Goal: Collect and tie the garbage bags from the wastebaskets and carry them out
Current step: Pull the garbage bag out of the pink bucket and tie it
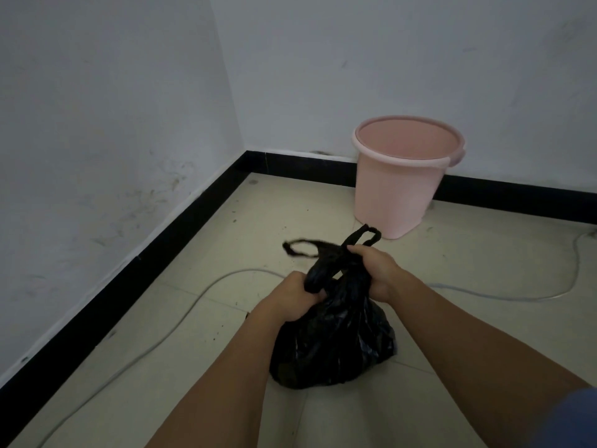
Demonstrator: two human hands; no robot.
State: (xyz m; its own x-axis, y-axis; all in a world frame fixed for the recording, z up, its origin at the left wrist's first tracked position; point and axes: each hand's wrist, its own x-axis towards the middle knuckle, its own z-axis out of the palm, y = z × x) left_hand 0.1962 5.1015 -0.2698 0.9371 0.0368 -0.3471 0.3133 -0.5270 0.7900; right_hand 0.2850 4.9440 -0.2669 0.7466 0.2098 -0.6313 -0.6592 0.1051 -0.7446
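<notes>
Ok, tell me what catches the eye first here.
A black bag sits on the floor at centre, with the left hand and right hand both gripping its gathered top, its handle loops sticking up. Behind it, a pink bin stands against the far wall, with no bag in it.

- Bare left grip (298,297) and right grip (376,270), middle of the frame.
- Forearms (226,367), lower half of the frame, bare from the wrists up.
- Blue sleeve (578,421), lower right corner, on the right upper arm; fabric blurred.
</notes>
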